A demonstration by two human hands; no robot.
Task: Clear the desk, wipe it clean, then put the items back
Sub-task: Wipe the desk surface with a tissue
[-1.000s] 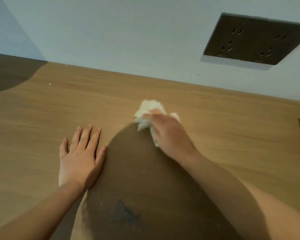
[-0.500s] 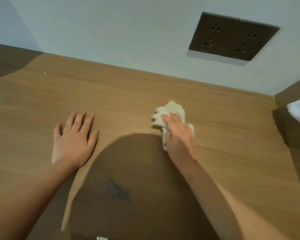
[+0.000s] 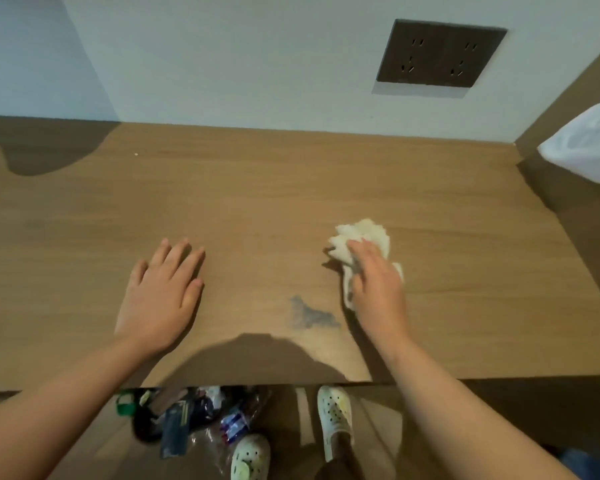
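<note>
Left hand [image 3: 160,299], right hand [image 3: 378,285], forearms [image 3: 66,393] bare; white perforated clogs [image 3: 335,415], yellowish marks

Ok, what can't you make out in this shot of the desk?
Head view only:
The white wad: its underside and middle, covered by the right hand.
The floor clutter: blurred, partly hidden by the desk.
The white bag: cut off by the right edge.

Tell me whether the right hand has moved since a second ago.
Yes: the right hand and tissue came back toward the near edge, closer to the dark stain.
</note>
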